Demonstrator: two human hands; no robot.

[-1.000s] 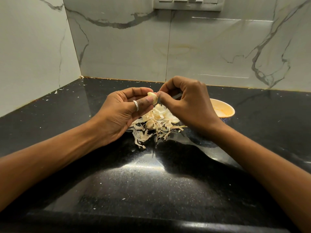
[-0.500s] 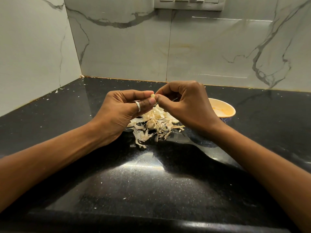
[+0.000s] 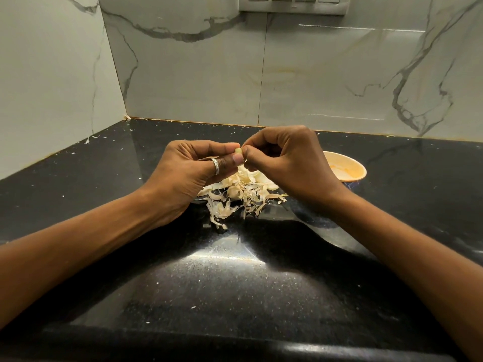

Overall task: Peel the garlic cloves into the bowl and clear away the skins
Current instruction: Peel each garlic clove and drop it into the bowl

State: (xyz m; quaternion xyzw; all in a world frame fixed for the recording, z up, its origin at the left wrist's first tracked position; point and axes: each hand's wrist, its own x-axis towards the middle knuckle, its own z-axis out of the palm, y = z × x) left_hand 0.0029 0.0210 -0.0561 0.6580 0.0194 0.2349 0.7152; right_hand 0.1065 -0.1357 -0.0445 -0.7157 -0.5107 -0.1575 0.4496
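Pinching clove (image 3: pixel 237 151) — long axis hidden.

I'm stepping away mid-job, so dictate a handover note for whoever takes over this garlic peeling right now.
Left hand: pinches the garlic clove above the pile of skins.
Right hand: pinches at the same clove from the other side.
Bowl: on the black counter, just right of the right hand; contents unclear.
Done: many skins are off, heaped under the hands.
Left: finish this clove, drop it in the bowl, check the pile for unpeeled cloves, clear away the skins and stray flakes.
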